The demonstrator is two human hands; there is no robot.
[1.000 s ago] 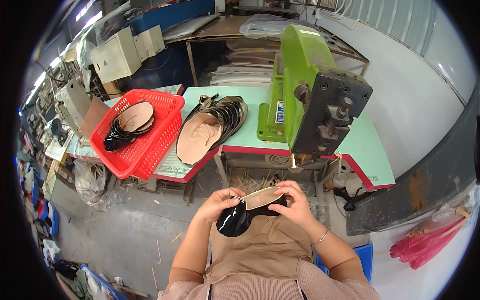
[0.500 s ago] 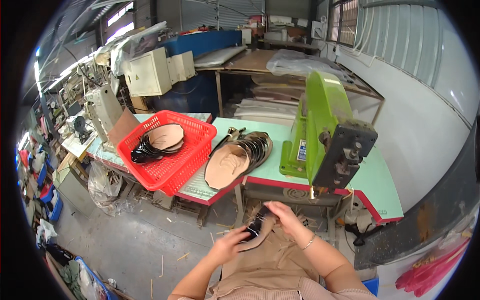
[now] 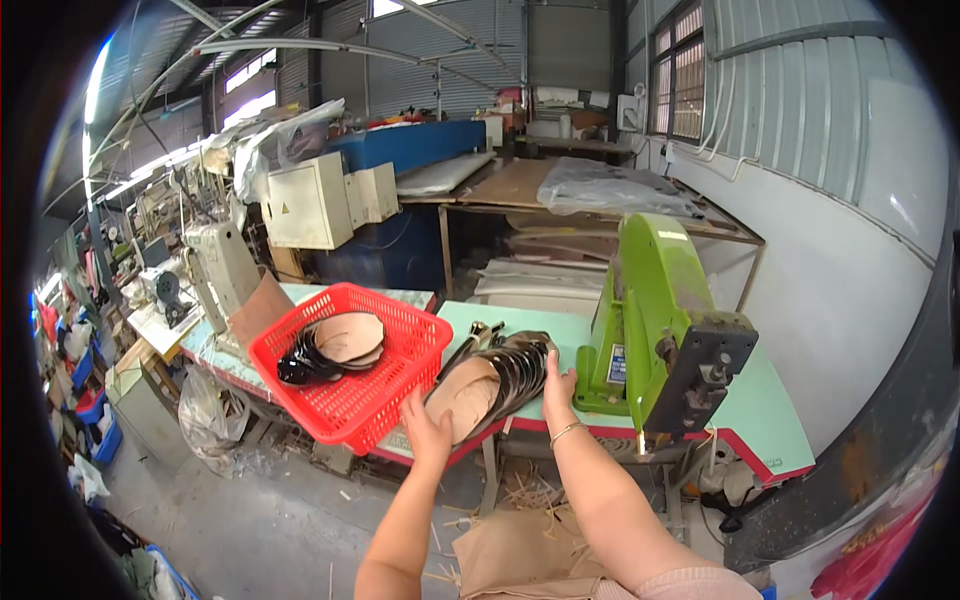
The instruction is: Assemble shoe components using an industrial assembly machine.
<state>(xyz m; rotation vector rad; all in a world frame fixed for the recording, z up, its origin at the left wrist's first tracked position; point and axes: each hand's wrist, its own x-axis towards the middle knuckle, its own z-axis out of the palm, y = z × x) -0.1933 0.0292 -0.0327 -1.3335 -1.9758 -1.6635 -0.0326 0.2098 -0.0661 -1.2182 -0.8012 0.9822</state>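
A row of glossy black shoe uppers with beige linings (image 3: 465, 397), nested into one another, lies on the green-topped bench. My left hand (image 3: 428, 428) is at the row's near-left end, fingers extended and thumb apart, against the beige-lined front piece. At the opposite end, my right hand (image 3: 558, 390) stands on edge beside the black pieces with its fingers stretched out. The row sits between my two palms, and neither hand is closed round it. More black uppers with beige linings (image 3: 345, 340) lie in the red plastic basket (image 3: 350, 432), just left of my left hand.
To the right, a green press machine (image 3: 650, 310) with a dark head stands on the bench (image 3: 770, 400). Small dark tools (image 3: 475, 338) lie behind the row. A sewing machine (image 3: 218, 265) is at left. Beige scraps litter the floor under the bench.
Both hands have moved forward from near my lap to the row on the bench. The dark upper piece they held is no longer distinguishable. The view has tilted upward.
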